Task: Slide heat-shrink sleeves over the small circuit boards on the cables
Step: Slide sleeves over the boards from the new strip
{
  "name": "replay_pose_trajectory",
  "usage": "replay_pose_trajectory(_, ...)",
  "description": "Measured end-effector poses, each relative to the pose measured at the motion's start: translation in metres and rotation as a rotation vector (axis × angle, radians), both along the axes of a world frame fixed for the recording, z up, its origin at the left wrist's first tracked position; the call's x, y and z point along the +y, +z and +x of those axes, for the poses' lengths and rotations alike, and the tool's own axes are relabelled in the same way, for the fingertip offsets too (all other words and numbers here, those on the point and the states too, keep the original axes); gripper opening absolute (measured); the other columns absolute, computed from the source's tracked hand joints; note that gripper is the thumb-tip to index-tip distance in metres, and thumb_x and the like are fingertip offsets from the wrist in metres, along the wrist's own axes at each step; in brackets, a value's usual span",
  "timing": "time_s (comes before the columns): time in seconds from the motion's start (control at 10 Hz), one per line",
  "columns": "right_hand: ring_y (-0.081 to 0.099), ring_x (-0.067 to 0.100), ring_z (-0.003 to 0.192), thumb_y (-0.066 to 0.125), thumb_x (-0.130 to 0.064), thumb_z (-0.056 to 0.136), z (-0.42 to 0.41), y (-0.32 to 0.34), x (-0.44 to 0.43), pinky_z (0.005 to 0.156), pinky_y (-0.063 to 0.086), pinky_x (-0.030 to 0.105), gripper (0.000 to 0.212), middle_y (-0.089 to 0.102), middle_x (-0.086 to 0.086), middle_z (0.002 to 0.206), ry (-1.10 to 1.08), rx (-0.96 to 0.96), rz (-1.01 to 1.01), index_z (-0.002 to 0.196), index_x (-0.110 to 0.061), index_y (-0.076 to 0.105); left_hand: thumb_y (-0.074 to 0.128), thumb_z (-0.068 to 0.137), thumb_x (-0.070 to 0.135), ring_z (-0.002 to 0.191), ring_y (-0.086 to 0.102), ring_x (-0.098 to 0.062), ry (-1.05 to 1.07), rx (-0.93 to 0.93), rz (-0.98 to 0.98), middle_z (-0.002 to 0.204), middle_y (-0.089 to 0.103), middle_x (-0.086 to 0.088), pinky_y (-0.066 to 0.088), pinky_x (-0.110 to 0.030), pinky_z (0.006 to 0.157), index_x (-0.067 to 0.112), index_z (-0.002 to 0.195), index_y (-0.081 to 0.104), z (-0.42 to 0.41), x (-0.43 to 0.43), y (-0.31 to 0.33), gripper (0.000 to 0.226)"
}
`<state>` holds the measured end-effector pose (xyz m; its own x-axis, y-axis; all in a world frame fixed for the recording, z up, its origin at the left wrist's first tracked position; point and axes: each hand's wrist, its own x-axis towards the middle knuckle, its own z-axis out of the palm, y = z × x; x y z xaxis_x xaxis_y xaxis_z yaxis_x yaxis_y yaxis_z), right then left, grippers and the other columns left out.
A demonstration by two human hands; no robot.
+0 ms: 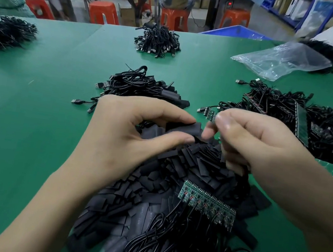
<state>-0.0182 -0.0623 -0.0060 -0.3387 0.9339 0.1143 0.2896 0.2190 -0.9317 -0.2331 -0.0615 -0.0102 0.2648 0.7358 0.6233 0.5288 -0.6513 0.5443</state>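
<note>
My left hand pinches a flat black heat-shrink sleeve between thumb and forefinger, just above a big heap of black sleeves. A small green circuit board is pinched at the fingertips of my right hand, a short way right of the sleeve's open end; its cable runs hidden under the hand. In front of me a strip of joined green boards with black cables lies on the heap.
A pile of sleeved USB cables lies behind my hands, and bare-board cables lie to the right. More cable bundles and a clear plastic bag sit farther back on the green table. People sit at a far bench.
</note>
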Motion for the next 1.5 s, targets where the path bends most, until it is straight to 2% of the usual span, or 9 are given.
replay_pose_trajectory(0.1, 0.032, 0.009, 0.053, 0.045, -0.045, 0.093, 0.001, 0.004, 0.000, 0.048, 0.030, 0.020, 0.037, 0.035, -0.012, 0.057, 0.054, 0.121, -0.133, 0.071, -0.024, 0.068, 0.082, 0.083, 0.031, 0.089, 0.068, 0.009, 0.023, -0.028, 0.040, 0.095, 0.072, 0.025, 0.048, -0.007, 0.082, 0.028, 0.102, 0.075, -0.002, 0.000, 0.001, 0.021)
replay_pose_trajectory(0.2, 0.034, 0.005, 0.050, 0.046, -0.044, 0.092, 0.001, 0.004, 0.000, 0.048, 0.035, 0.015, 0.038, 0.035, -0.013, 0.055, 0.081, 0.049, -0.124, 0.065, -0.024, 0.062, 0.083, 0.085, 0.022, 0.092, 0.067, 0.013, -0.007, -0.084, -0.021, 0.101, 0.073, 0.025, 0.047, -0.002, 0.079, 0.034, 0.104, 0.073, -0.003, 0.000, 0.000, 0.025)
replay_pose_trajectory(0.4, 0.032, 0.008, 0.047, 0.047, -0.042, 0.092, 0.000, 0.006, -0.001, 0.045, 0.034, 0.015, 0.038, 0.033, -0.011, 0.052, 0.111, 0.071, -0.171, 0.061, -0.023, 0.059, 0.083, 0.086, 0.017, 0.093, 0.068, 0.011, -0.035, -0.062, -0.019, 0.110, 0.071, 0.024, 0.047, -0.003, 0.079, 0.034, 0.104, 0.073, -0.004, 0.000, 0.000, 0.027)
replay_pose_trajectory(0.7, 0.028, 0.010, 0.047, 0.050, -0.042, 0.090, 0.003, 0.005, -0.002, 0.043, 0.029, 0.017, 0.038, 0.031, -0.007, 0.052, 0.108, 0.039, -0.212, 0.058, -0.023, 0.059, 0.082, 0.083, 0.028, 0.093, 0.069, 0.007, -0.038, 0.074, 0.041, 0.097, 0.074, 0.021, 0.048, -0.009, 0.084, 0.028, 0.100, 0.075, -0.007, 0.000, 0.003, 0.019)
replay_pose_trajectory(0.8, 0.033, 0.010, 0.047, 0.049, -0.048, 0.089, 0.003, 0.003, 0.000, 0.046, 0.032, 0.021, 0.039, 0.037, -0.010, 0.049, 0.064, -0.064, -0.186, 0.061, -0.022, 0.061, 0.081, 0.082, 0.032, 0.090, 0.071, 0.004, -0.054, 0.111, 0.017, 0.096, 0.074, 0.017, 0.050, -0.013, 0.083, 0.024, 0.099, 0.078, -0.007, 0.000, 0.004, 0.019)
replay_pose_trajectory(0.9, 0.034, 0.017, 0.050, 0.047, -0.054, 0.090, 0.001, 0.001, -0.001, 0.053, 0.031, 0.036, 0.041, 0.040, -0.007, 0.049, -0.005, -0.180, -0.094, 0.072, -0.022, 0.066, 0.081, 0.082, 0.032, 0.088, 0.070, 0.004, -0.028, 0.135, 0.021, 0.095, 0.075, 0.016, 0.050, -0.013, 0.080, 0.021, 0.100, 0.080, -0.006, 0.001, 0.001, 0.021)
replay_pose_trajectory(1.1, 0.032, 0.006, 0.037, 0.049, -0.039, 0.100, -0.003, 0.000, -0.003, 0.041, 0.026, 0.016, 0.037, 0.038, -0.011, 0.039, -0.080, -0.276, 0.011, 0.072, -0.020, 0.065, 0.081, 0.082, 0.033, 0.083, 0.063, 0.011, 0.022, 0.173, -0.007, 0.091, 0.074, 0.018, 0.044, -0.005, 0.080, 0.019, 0.099, 0.082, -0.002, 0.003, -0.004, 0.022)
replay_pose_trajectory(1.3, 0.033, 0.005, 0.036, 0.048, -0.040, 0.098, 0.000, -0.001, 0.000, 0.041, 0.028, 0.016, 0.038, 0.041, -0.013, 0.039, -0.042, -0.285, -0.045, 0.072, -0.021, 0.068, 0.081, 0.082, 0.031, 0.088, 0.071, 0.000, -0.043, 0.230, 0.003, 0.095, 0.078, 0.010, 0.056, -0.024, 0.082, 0.016, 0.100, 0.081, -0.004, 0.004, -0.005, 0.023)
replay_pose_trajectory(1.5, 0.033, 0.018, 0.050, 0.050, -0.050, 0.100, 0.002, -0.008, 0.003, 0.055, 0.030, 0.038, 0.039, 0.039, -0.006, 0.051, 0.010, -0.197, -0.147, 0.078, -0.024, 0.070, 0.082, 0.082, 0.028, 0.087, 0.072, -0.003, -0.050, 0.216, 0.026, 0.094, 0.078, 0.009, 0.057, -0.026, 0.080, 0.014, 0.099, 0.081, -0.002, 0.003, -0.006, 0.022)
